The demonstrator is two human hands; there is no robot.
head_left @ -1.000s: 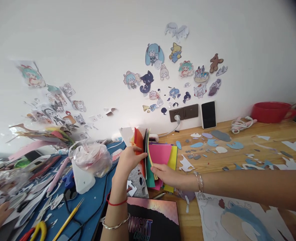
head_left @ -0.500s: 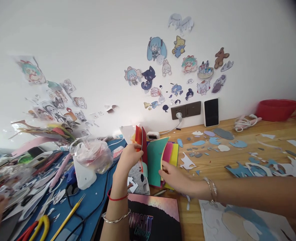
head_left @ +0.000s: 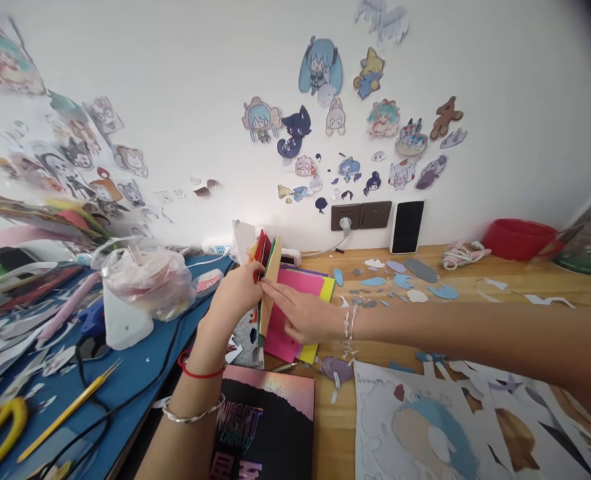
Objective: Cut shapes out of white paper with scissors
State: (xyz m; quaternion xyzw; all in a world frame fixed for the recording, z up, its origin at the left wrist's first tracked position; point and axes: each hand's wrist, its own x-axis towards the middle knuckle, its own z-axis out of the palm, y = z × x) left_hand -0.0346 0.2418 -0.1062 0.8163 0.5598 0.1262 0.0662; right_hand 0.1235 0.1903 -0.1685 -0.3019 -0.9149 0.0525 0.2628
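Note:
My left hand (head_left: 233,293) grips the upper edges of a bunch of coloured paper sheets (head_left: 270,283) held upright. Red, orange and green sheets show there, with a cream face on the right side. Against that cream face rest the stretched fingers of my right hand (head_left: 308,313), their tips close to my left hand. A pink sheet (head_left: 284,333) lies flat under my right hand, over a yellow sheet (head_left: 309,353). Beneath my left hand, a grey patterned piece (head_left: 249,327) is partly covered. A black box or book with a pink top edge (head_left: 270,420) lies in front.
At left, a blue mat (head_left: 130,380) carries a plastic bag (head_left: 150,280), a yellow pen-like tool (head_left: 70,410), scissors (head_left: 13,433) and a black cable. Paper cutouts (head_left: 373,282) and a printed sheet (head_left: 415,427) cover parts of the wooden desk. A red bowl (head_left: 518,239) stands back right.
The green sheet has been turned leftward against the bunch, baring more of the pink sheet. My right hand has moved left up to my left hand. The camera view has shifted.

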